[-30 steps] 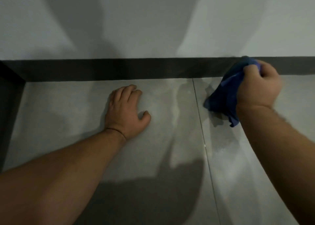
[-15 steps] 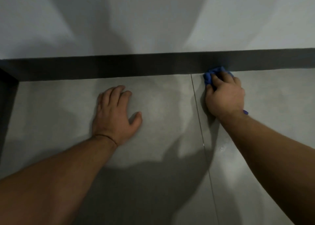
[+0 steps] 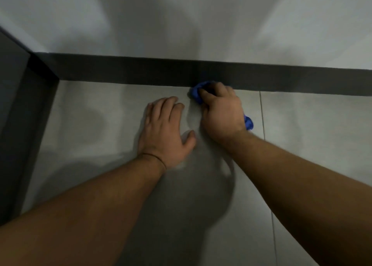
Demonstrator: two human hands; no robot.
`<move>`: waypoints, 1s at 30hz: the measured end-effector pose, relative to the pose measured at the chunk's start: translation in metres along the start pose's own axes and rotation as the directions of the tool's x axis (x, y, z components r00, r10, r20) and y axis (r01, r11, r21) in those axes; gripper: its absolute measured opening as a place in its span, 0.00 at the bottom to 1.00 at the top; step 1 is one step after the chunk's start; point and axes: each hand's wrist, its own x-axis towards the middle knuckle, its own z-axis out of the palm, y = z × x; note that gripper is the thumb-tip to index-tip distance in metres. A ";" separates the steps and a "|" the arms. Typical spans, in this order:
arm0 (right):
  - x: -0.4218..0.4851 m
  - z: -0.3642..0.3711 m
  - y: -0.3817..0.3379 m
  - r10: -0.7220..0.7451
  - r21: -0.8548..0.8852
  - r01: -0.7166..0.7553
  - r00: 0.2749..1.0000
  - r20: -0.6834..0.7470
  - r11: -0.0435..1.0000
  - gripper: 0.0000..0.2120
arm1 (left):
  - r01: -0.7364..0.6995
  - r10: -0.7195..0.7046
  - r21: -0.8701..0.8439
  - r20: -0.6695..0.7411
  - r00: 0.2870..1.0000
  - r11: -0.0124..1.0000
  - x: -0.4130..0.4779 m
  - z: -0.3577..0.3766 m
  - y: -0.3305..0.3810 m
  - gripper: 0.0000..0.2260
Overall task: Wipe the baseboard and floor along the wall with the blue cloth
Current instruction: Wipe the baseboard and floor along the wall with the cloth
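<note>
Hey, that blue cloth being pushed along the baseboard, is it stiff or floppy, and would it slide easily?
Probably floppy: the blue cloth is bunched under the right hand, with a loose end poking out behind the palm. It likely weighs little, since it crumples into one fist. It should slide fairly easily on the smooth floor tile.

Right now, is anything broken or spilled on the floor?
Nothing looks broken or spilled. The right hand presses the blue cloth where the floor meets the dark baseboard, and the left hand lies flat on the tile. The dark patches seem to be shadows.
</note>
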 end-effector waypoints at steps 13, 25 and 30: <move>-0.004 0.005 0.006 0.144 0.096 -0.131 0.979 -0.146 0.987 0.18 | 0.073 -0.074 -0.021 -0.013 0.997 0.997 -0.001 0.001 0.001 0.34; 0.012 -0.008 0.012 -0.162 0.026 0.161 0.987 0.019 0.987 0.18 | 0.052 -0.052 -0.021 0.018 0.998 0.998 -0.001 -0.002 0.000 0.35; -0.017 -0.033 0.082 -0.058 -0.023 0.056 0.989 -0.132 0.998 0.16 | 0.041 -0.041 -0.061 0.007 0.999 0.997 -0.002 -0.002 0.000 0.35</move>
